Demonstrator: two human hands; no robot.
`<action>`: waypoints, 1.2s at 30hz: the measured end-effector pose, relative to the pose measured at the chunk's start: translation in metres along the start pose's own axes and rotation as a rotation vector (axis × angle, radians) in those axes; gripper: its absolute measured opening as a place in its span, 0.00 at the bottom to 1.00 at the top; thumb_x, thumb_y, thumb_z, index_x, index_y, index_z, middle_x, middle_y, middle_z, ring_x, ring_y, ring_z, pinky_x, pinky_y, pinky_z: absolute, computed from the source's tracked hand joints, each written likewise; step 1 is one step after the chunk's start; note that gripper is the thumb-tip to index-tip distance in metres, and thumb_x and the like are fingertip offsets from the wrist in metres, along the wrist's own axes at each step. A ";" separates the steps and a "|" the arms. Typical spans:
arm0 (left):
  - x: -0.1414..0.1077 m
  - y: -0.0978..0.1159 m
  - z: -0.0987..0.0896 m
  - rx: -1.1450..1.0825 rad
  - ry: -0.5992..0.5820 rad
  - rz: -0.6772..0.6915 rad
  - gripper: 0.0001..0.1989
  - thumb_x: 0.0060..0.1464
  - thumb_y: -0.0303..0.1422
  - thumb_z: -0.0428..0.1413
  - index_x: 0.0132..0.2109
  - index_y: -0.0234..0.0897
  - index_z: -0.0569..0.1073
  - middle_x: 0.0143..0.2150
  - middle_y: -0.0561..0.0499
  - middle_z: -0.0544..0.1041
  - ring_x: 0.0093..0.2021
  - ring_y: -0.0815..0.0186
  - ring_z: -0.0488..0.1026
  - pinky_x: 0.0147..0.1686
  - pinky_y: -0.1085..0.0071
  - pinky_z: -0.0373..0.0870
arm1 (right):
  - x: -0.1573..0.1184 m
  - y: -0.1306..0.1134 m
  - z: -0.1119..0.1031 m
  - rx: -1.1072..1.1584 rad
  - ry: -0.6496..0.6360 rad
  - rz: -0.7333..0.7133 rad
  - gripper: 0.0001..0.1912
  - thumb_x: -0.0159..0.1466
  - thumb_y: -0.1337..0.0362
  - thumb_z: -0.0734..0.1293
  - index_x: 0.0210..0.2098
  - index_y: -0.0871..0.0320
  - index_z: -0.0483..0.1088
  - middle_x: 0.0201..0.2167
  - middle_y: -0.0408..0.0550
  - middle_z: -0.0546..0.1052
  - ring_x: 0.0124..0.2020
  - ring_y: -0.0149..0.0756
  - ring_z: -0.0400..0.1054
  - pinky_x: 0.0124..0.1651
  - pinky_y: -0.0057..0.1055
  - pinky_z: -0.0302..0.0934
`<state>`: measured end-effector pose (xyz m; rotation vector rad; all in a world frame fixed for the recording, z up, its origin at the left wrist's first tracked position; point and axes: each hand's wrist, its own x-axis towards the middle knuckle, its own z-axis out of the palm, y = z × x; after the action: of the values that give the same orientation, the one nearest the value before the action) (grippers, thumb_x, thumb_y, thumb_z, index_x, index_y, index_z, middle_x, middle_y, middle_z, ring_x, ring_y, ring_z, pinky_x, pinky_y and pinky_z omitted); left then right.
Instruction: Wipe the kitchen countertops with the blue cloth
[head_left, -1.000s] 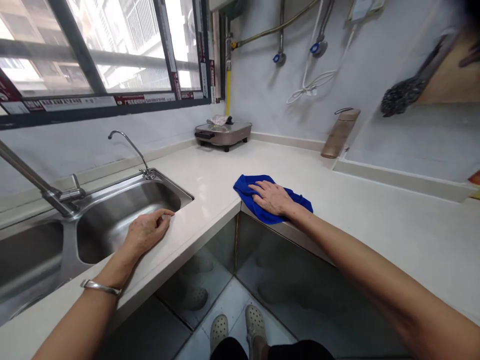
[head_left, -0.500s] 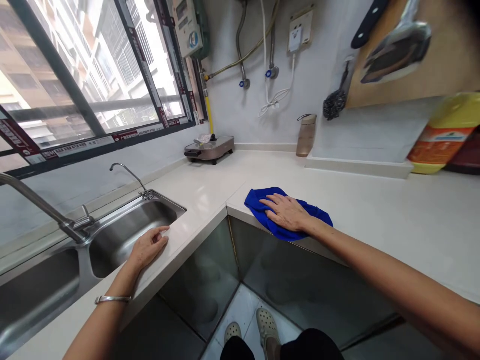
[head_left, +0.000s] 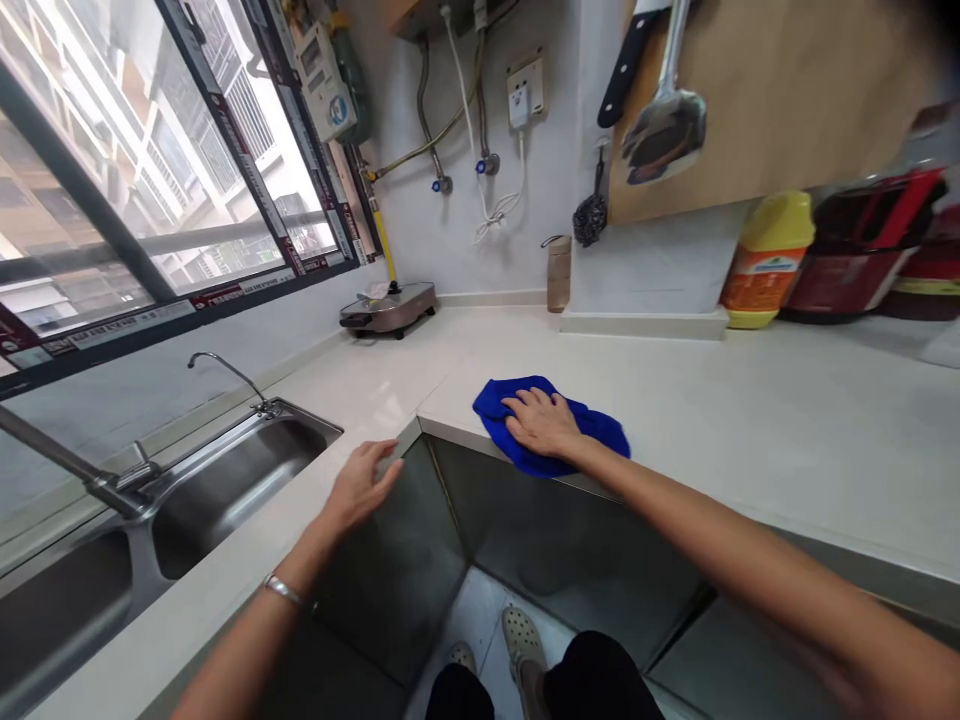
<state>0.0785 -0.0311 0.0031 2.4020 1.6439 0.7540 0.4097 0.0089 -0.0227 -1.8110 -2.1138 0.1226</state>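
A blue cloth (head_left: 600, 428) lies spread on the white countertop (head_left: 720, 410), just right of the inner corner and partly over its front edge. My right hand (head_left: 541, 422) rests flat on the cloth, palm down, fingers slightly spread. Near the front edge of the left counter run is my left hand (head_left: 364, 482), with thumb and fingers apart and nothing between them. A metal bracelet (head_left: 283, 588) circles the left wrist.
Left is a double steel sink (head_left: 240, 480) with two faucets. An electric pan (head_left: 390, 307) and a brown bottle (head_left: 559, 273) stand at the back. A yellow jug (head_left: 769, 260) is at right; a knife, ladle and scrubber hang above.
The view has turned to the right. My left hand has left the counter by the sink, moving right toward the corner, its fingers more open. My right hand is still on the cloth.
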 end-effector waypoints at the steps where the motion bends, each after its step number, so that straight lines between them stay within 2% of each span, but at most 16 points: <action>1: 0.011 0.022 0.015 -0.020 -0.018 0.058 0.25 0.61 0.46 0.49 0.60 0.39 0.70 0.57 0.43 0.75 0.58 0.59 0.72 0.60 0.60 0.70 | 0.005 -0.007 0.000 0.025 0.008 0.019 0.29 0.69 0.57 0.54 0.66 0.58 0.65 0.68 0.60 0.61 0.71 0.60 0.46 0.69 0.64 0.40; 3: 0.031 0.064 0.042 -0.087 -0.018 0.196 0.28 0.63 0.45 0.49 0.65 0.38 0.64 0.63 0.40 0.71 0.65 0.56 0.67 0.67 0.54 0.64 | 0.017 -0.017 -0.004 0.084 0.000 0.019 0.28 0.68 0.57 0.58 0.65 0.58 0.65 0.68 0.60 0.62 0.71 0.61 0.47 0.69 0.65 0.40; 6: 0.057 0.113 0.071 -0.189 -0.018 0.320 0.33 0.66 0.46 0.45 0.71 0.33 0.53 0.71 0.35 0.60 0.71 0.55 0.58 0.72 0.51 0.56 | 0.037 -0.005 -0.021 0.226 -0.059 -0.033 0.28 0.66 0.57 0.63 0.64 0.55 0.65 0.63 0.54 0.69 0.67 0.50 0.59 0.69 0.51 0.52; 8: 0.072 0.134 0.082 -0.215 -0.005 0.309 0.33 0.68 0.46 0.42 0.72 0.32 0.49 0.72 0.34 0.58 0.72 0.56 0.56 0.72 0.51 0.54 | 0.045 0.024 -0.036 0.444 -0.044 -0.063 0.27 0.68 0.58 0.59 0.65 0.56 0.64 0.58 0.52 0.74 0.59 0.41 0.68 0.62 0.41 0.63; 10: 0.087 0.147 0.090 -0.166 -0.018 0.302 0.32 0.68 0.45 0.41 0.72 0.32 0.51 0.73 0.34 0.57 0.73 0.55 0.54 0.73 0.51 0.53 | 0.046 0.067 -0.046 0.727 0.087 -0.038 0.25 0.68 0.60 0.58 0.63 0.60 0.64 0.55 0.56 0.75 0.53 0.39 0.72 0.55 0.39 0.69; 11: 0.094 0.153 0.093 -0.119 -0.049 0.305 0.31 0.68 0.44 0.42 0.71 0.33 0.53 0.73 0.35 0.56 0.74 0.53 0.53 0.73 0.50 0.52 | 0.044 0.090 -0.047 0.794 0.175 0.000 0.24 0.67 0.61 0.59 0.60 0.61 0.67 0.53 0.57 0.76 0.51 0.40 0.73 0.53 0.41 0.71; 12: 0.100 0.158 0.097 -0.064 -0.101 0.308 0.30 0.68 0.44 0.42 0.71 0.34 0.56 0.73 0.36 0.56 0.74 0.51 0.51 0.73 0.48 0.50 | 0.040 0.112 -0.045 0.782 0.253 0.047 0.22 0.65 0.61 0.60 0.56 0.62 0.69 0.50 0.57 0.78 0.49 0.42 0.74 0.51 0.44 0.71; 14: 0.110 0.169 0.107 0.035 -0.247 0.264 0.30 0.67 0.48 0.42 0.71 0.42 0.59 0.73 0.40 0.57 0.74 0.41 0.49 0.70 0.36 0.48 | 0.028 0.147 -0.036 0.631 0.350 0.100 0.19 0.63 0.62 0.62 0.51 0.60 0.72 0.45 0.55 0.79 0.46 0.45 0.74 0.53 0.49 0.71; 16: 0.116 0.180 0.119 0.126 -0.339 0.195 0.32 0.64 0.56 0.44 0.70 0.52 0.61 0.73 0.44 0.58 0.72 0.30 0.48 0.66 0.24 0.43 | 0.016 0.165 -0.026 0.495 0.370 0.075 0.18 0.63 0.63 0.61 0.51 0.58 0.72 0.43 0.53 0.79 0.45 0.45 0.74 0.55 0.50 0.69; 19: 0.119 0.191 0.135 0.216 -0.300 0.151 0.38 0.57 0.63 0.49 0.69 0.57 0.60 0.74 0.48 0.55 0.72 0.26 0.43 0.64 0.22 0.38 | 0.003 0.159 -0.020 0.348 0.316 0.030 0.19 0.64 0.66 0.59 0.54 0.56 0.70 0.46 0.50 0.78 0.48 0.43 0.72 0.58 0.49 0.66; 22: 0.120 0.193 0.142 0.256 -0.261 0.149 0.38 0.56 0.64 0.49 0.70 0.59 0.58 0.74 0.51 0.54 0.73 0.30 0.42 0.66 0.26 0.39 | -0.001 0.140 -0.028 0.130 0.248 0.066 0.21 0.64 0.69 0.60 0.55 0.61 0.69 0.53 0.55 0.74 0.54 0.47 0.67 0.59 0.50 0.63; 25: 0.123 0.189 0.144 0.278 -0.273 0.160 0.37 0.58 0.63 0.47 0.70 0.60 0.57 0.74 0.53 0.54 0.73 0.33 0.43 0.67 0.29 0.40 | -0.002 0.128 -0.037 -0.045 0.184 0.030 0.18 0.66 0.69 0.60 0.53 0.63 0.72 0.57 0.57 0.68 0.58 0.51 0.61 0.58 0.51 0.63; 29: 0.129 0.184 0.147 0.286 -0.282 0.178 0.37 0.58 0.63 0.45 0.71 0.60 0.54 0.74 0.54 0.54 0.74 0.35 0.41 0.68 0.32 0.40 | -0.004 0.125 -0.041 -0.065 0.143 0.051 0.18 0.68 0.70 0.59 0.52 0.65 0.73 0.58 0.58 0.66 0.60 0.55 0.59 0.58 0.56 0.63; 32: 0.134 0.178 0.148 0.279 -0.298 0.196 0.38 0.58 0.64 0.41 0.72 0.59 0.53 0.73 0.57 0.55 0.74 0.36 0.39 0.67 0.32 0.40 | -0.005 0.124 -0.042 -0.086 0.137 0.055 0.18 0.68 0.70 0.59 0.53 0.65 0.73 0.58 0.58 0.66 0.61 0.56 0.59 0.58 0.56 0.63; 36: 0.139 0.166 0.145 0.208 -0.288 0.201 0.35 0.57 0.62 0.39 0.69 0.65 0.56 0.69 0.64 0.62 0.75 0.50 0.40 0.70 0.39 0.42 | -0.005 0.123 -0.044 -0.106 0.140 0.060 0.19 0.67 0.72 0.59 0.54 0.66 0.73 0.58 0.59 0.67 0.61 0.56 0.60 0.58 0.56 0.64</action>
<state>0.3249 0.0529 -0.0136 2.6943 1.4460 0.2508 0.5397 0.0188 -0.0186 -1.8847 -2.0037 -0.1008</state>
